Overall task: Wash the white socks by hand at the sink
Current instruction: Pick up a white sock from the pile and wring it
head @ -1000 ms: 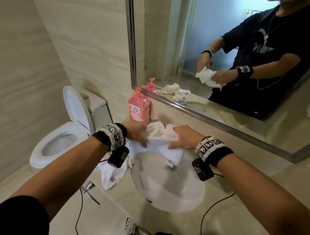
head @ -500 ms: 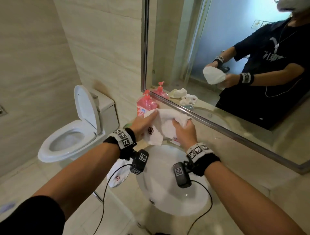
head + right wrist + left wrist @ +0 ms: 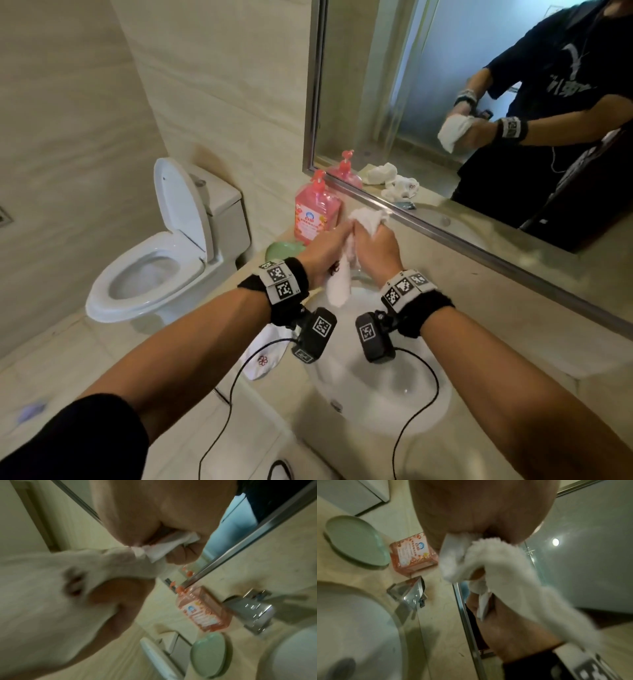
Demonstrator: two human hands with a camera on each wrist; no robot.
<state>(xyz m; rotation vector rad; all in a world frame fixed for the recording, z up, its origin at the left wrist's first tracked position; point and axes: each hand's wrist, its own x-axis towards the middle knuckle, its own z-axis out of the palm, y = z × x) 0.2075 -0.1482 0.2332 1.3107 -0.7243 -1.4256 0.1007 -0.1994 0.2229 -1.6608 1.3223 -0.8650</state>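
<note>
I see both hands bunched round one white sock (image 3: 346,260) held above the far rim of the sink (image 3: 428,404), a smooth round white basin sunk in a pale, veined stone worktop (image 3: 513,308). My left hand (image 3: 325,250) has its fingers curled into the soft, fuzzy knit; my right hand (image 3: 378,248) pinches the crumpled top of it, and a limp tail of cloth hangs down between the wrists toward the basin. In the left wrist view the fabric looks fleecy and twisted, with a flat white label showing. A second sock (image 3: 263,356), flat with a small red flower mark, drapes over the worktop edge just left of the sink. Behind the sink's left side stand a glossy pink pump bottle (image 3: 317,214) and an oval pale-green soap dish (image 3: 282,250). An angular chrome tap (image 3: 410,595) sits at the sink's back rim.
</note>
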